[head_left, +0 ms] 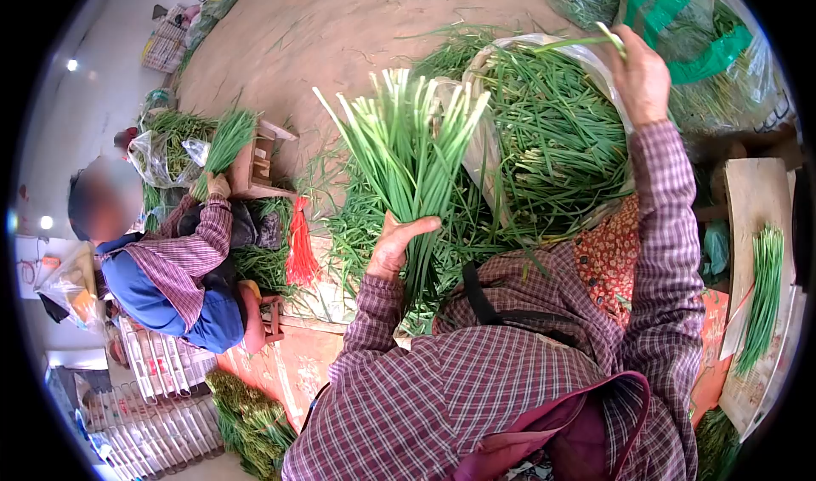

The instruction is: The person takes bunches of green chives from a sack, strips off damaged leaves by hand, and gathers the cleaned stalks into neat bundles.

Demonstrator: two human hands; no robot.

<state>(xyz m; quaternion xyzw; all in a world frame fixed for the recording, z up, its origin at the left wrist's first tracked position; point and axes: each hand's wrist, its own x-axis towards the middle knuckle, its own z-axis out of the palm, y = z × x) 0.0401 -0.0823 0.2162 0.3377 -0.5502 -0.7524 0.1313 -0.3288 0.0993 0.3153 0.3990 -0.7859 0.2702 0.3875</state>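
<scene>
My left hand [398, 245] is wrapped round a thick bunch of green stalks [416, 158], held upright with the pale cut ends fanned out at the top. Up at the right, my right hand [639, 77] pinches a few thin stalks [614, 41], whose pale ends stick out above the fingers. Between the hands lies a big heap of loose green stalks [561, 124] in an open plastic bag [595, 66]. More loose stalks lie below and around the held bunch.
A co-worker [170, 285] sits at the left, holding another bunch by a small wooden stand [255, 166]. Red ties [301, 243] hang nearby. Stalks rest on a board [739, 192] at the right. Full bags [722, 82] stand at the upper right.
</scene>
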